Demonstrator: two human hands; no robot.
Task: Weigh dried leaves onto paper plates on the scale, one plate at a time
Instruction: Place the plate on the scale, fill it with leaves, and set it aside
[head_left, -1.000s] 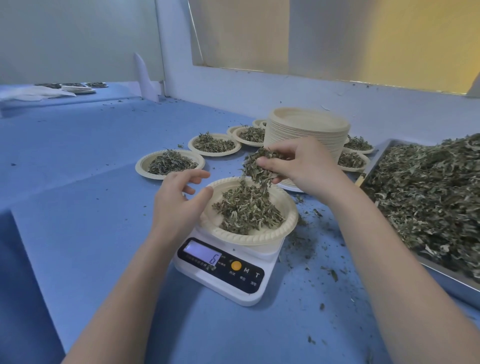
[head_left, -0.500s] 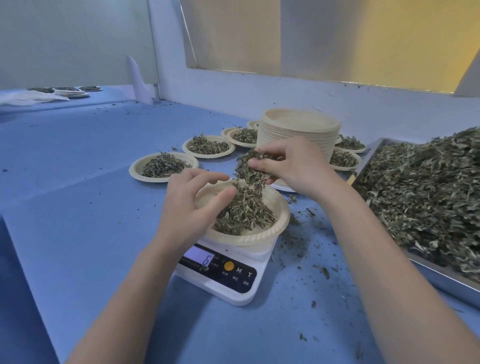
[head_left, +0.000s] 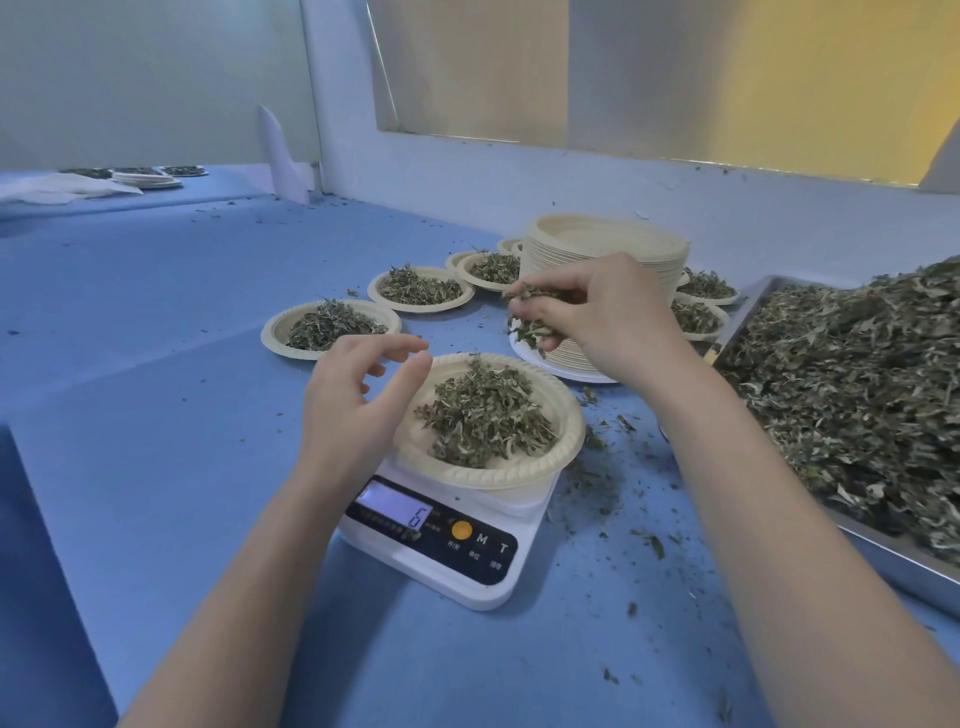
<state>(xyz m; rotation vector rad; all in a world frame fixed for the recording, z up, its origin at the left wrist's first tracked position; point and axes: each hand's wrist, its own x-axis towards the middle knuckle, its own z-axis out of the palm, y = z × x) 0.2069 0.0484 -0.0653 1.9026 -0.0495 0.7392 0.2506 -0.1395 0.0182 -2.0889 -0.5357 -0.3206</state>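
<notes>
Head view, down over scale (head_left: 441, 535)

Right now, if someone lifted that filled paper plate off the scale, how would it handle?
The shallow cream paper plate would probably feel very light: the white digital scale shows a single digit, seemingly 6. Its thin rim may flex, so support underneath seems wise. The loose pile of dried green leaves sits unsecured, so tilting would likely spill some.

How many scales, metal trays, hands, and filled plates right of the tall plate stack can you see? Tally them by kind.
Scale: 1
Metal tray: 1
Hands: 2, left hand, right hand
Filled plates right of the tall plate stack: 2, far plate, near plate
Total: 6
</notes>
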